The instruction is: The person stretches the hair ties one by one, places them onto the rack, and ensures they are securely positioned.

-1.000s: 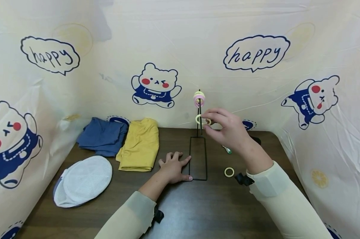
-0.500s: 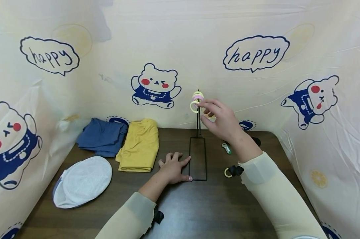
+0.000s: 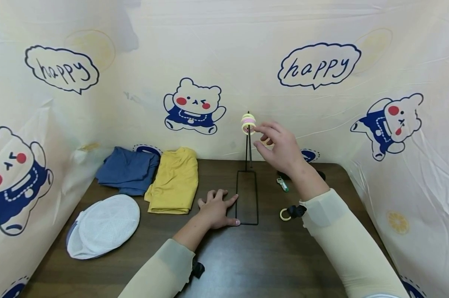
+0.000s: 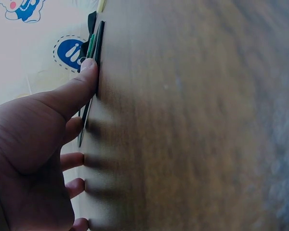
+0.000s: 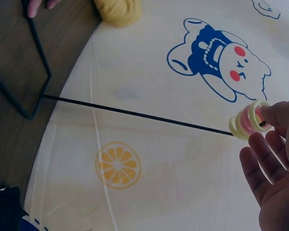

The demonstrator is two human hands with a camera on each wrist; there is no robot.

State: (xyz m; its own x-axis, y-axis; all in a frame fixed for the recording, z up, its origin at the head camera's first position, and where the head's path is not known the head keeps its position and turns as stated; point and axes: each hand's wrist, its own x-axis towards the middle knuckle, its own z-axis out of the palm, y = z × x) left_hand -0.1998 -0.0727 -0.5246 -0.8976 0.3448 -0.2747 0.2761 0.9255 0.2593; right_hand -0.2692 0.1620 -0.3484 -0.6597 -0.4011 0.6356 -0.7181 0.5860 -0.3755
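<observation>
The right hand's [image 3: 282,151] fingertips [image 3: 260,131] are loosely spread and touch the rings [image 3: 248,123] stacked high on the upright rod [image 3: 249,149] just to their left, while the stand's base [image 3: 246,198] is pressed down by the flat, straight-fingered left hand [image 3: 217,208].

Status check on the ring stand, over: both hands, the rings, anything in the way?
Left hand flat on the table, fingers against the stand base. Right hand fingertips at the stacked rings on the peg. One loose ring on the table. Nothing blocking.
</observation>
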